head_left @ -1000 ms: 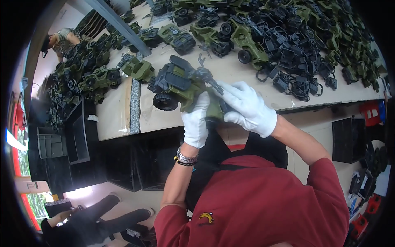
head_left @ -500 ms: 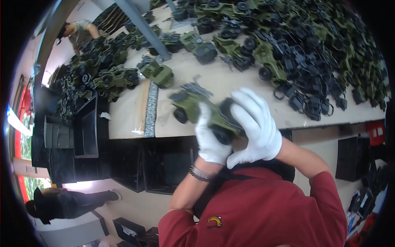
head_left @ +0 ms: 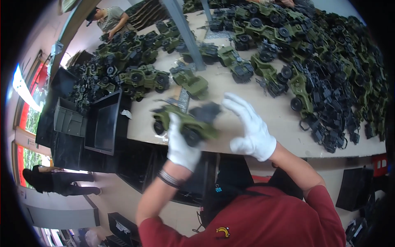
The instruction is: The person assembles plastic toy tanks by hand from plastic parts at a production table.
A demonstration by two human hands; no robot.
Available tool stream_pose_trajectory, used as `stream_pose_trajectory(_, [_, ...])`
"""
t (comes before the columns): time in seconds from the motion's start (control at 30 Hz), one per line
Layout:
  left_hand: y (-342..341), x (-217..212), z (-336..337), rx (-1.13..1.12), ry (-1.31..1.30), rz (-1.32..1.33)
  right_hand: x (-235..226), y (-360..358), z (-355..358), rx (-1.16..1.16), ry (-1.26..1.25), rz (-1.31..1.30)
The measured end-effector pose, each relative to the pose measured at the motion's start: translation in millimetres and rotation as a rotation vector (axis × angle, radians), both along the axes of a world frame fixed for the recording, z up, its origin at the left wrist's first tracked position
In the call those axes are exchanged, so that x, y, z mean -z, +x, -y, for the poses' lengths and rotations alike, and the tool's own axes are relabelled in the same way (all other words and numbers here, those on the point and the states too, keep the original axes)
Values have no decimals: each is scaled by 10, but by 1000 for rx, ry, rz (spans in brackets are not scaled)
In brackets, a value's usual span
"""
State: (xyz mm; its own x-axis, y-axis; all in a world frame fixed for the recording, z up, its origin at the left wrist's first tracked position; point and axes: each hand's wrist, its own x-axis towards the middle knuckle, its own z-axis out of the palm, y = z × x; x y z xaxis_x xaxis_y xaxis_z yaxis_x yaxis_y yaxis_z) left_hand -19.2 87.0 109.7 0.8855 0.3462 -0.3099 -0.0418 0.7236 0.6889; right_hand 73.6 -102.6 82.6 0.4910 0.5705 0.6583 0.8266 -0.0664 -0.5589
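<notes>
A: In the head view, what does the left hand [head_left: 181,144] hold?

B: A green toy truck [head_left: 185,123] with black wheels. The gloved fingers wrap up around its near side, clamped on it, and the truck sits tilted above the table [head_left: 263,123] edge, a little blurred.

A: And the right hand [head_left: 252,129]?

B: Also in a white glove, just right of the truck, fingers spread apart and pointing up. It grips nothing. Whether its fingertips brush the truck's dark rear part, I cannot tell.

A: What lies beyond the hands?

B: Just past the left hand, another green truck [head_left: 193,82] rests on the table beside a grey post [head_left: 185,33]. Farther out and to the right of the right hand spreads a big heap of green trucks and black parts [head_left: 329,82]. To the far left of the left hand there is a second pile of trucks [head_left: 131,61].

A: Anything lower down?

B: Left of the left hand, a black tray [head_left: 103,123] hangs off the table's end, with a grey bin [head_left: 70,121] beside it. A person [head_left: 109,18] stands at the far end of the table, and another person [head_left: 57,181] in dark clothes is on the floor below.
</notes>
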Motion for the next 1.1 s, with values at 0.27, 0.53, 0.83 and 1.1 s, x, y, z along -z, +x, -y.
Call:
stream_pose_trajectory(0.27, [759, -1755, -3193, -649, 577, 568, 310, 746, -1041, 248, -400, -146])
stream_pose_trajectory(0.53, [937, -282, -1763, -472, 746, 11, 615, 1073, -1638, 265, -448, -116])
stream_pose_trajectory(0.83, [568, 770, -357, 208, 91, 192, 619, 451, -752, 73, -91, -391])
stream_pose_trajectory(1.1, [412, 997, 575, 205, -32, 29, 269, -126, 1393, 524, -452, 191])
